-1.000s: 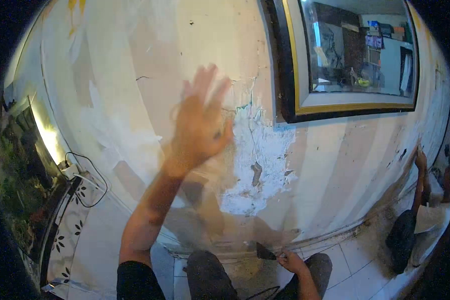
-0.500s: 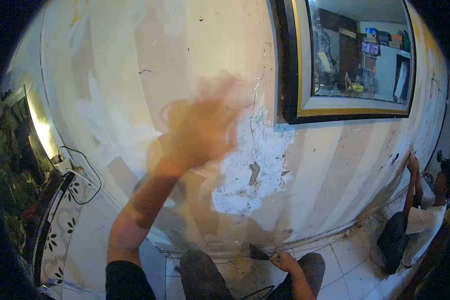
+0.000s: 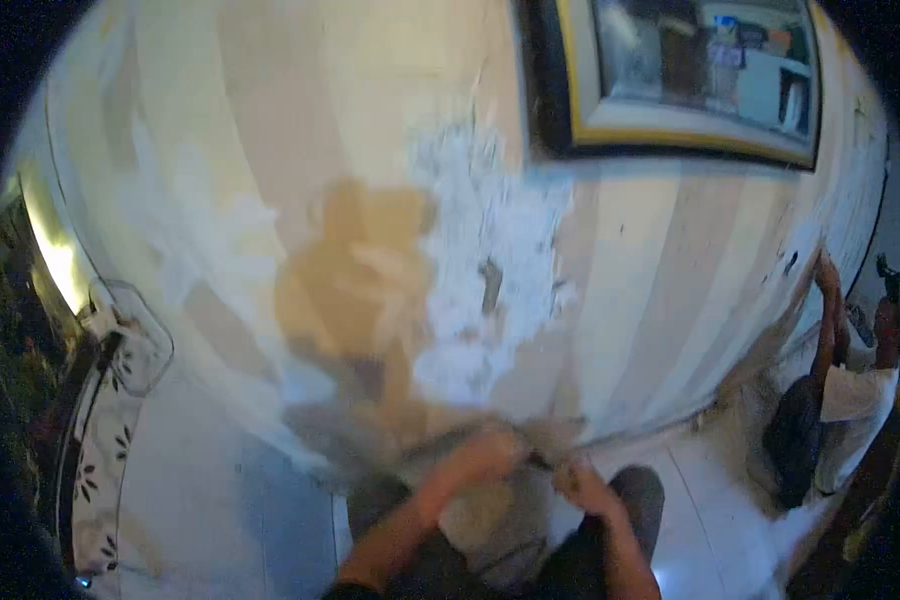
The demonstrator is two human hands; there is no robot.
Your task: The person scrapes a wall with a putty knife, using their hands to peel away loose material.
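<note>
Low over my lap, my right hand point(image 3: 583, 487) is closed on the handle of a scraper point(image 3: 540, 460), whose dark blade points left. My left hand point(image 3: 485, 455) is beside the blade end, its fingers smeared by motion, and it covers most of the blade. In front of both hands rises a striped wall point(image 3: 640, 270) with a large stripped patch point(image 3: 495, 240) of whitish, rough surface. Left of this patch is a tan, bear-shaped figure point(image 3: 350, 265) on the wall.
A framed mirror point(image 3: 690, 135) hangs at upper right. At the far right a person point(image 3: 855, 400) sits low with hands raised to the wall. On the left are a lit panel point(image 3: 50, 240), a cable and plug point(image 3: 105, 318), and a leaf-patterned surface point(image 3: 100, 490). White floor tiles point(image 3: 695, 495) lie below.
My left hand has come down from the wall beside the bear figure to the scraper near my right hand. The view has tilted downward. My right hand still holds the scraper.
</note>
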